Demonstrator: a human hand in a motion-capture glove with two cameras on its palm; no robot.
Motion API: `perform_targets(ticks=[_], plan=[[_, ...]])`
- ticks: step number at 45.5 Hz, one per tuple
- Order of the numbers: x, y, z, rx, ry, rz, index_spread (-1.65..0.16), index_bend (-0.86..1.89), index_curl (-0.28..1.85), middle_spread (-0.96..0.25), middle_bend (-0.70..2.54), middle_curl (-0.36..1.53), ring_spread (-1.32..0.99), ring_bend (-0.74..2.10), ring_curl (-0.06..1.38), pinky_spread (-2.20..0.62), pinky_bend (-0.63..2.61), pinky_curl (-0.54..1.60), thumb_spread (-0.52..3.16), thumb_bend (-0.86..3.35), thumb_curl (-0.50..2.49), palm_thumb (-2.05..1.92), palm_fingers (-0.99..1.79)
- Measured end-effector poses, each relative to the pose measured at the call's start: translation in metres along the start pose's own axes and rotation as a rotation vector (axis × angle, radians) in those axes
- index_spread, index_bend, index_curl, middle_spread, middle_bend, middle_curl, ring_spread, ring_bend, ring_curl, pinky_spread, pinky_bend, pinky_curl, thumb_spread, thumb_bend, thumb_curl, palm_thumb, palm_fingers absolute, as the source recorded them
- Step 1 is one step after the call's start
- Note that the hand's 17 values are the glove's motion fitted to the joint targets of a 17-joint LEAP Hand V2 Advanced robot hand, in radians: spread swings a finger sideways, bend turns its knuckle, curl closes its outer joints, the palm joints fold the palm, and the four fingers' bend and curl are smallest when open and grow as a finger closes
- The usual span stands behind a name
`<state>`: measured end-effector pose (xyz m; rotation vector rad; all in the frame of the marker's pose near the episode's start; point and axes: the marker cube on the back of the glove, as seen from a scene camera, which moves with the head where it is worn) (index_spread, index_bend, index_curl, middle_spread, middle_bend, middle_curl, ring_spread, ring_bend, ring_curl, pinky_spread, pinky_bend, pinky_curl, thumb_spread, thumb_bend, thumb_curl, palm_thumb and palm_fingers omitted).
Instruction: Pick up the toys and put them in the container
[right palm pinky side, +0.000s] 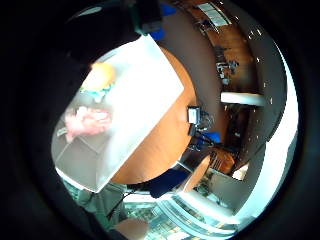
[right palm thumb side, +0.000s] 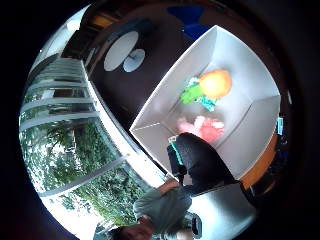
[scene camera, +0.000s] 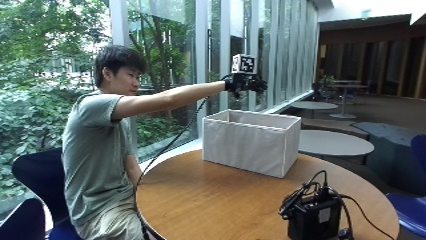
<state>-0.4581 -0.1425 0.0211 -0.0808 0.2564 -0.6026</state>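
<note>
2 toys lie on the floor of the white container (scene camera: 251, 140): an orange toy (right palm thumb side: 216, 83) with a green and teal part beside it, and a pink toy (right palm thumb side: 204, 128) a little apart from it, nearer the side wall. Both show in the palm views, the orange toy (right palm pinky side: 101, 76) close to 1 corner and the pink toy (right palm pinky side: 86, 121) more toward the middle of the floor. The container is a rectangular fabric box with an open top, standing upright on the round wooden table (scene camera: 219, 200), toward the window side.

The gloved right hand (scene camera: 245, 83) is held out on a straight arm well above the container's open top, touching nothing. Its fingers look loosely relaxed and nothing shows between them; the thumb side palm view looks straight down into the box past a black gloved finger (right palm thumb side: 197, 155).

The person sits on a blue chair (scene camera: 33, 175) at the table's edge. A black device (scene camera: 313, 215) with cables stands on the near part of the table, well apart from the container.
</note>
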Motion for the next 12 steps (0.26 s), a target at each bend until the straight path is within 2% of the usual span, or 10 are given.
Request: perform_targets(ticks=[4, 12], plan=[[0.012, 0.014, -0.005, 0.042, -0.077, 0.123, -0.16, -0.01, 0.58, 0.05, 0.09, 0.53, -0.05, 0.55, 0.41, -0.03, 1.17, 0.49, 1.09, -0.04, 0.66, 0.14, -0.47], [0.021, 0.027, -0.016, 0.063, -0.097, 0.169, -0.14, 0.02, 0.43, 0.06, 0.11, 0.45, -0.01, 0.47, 0.38, 0.01, 1.04, 0.43, 1.18, -0.03, 0.55, 0.07, -0.37]])
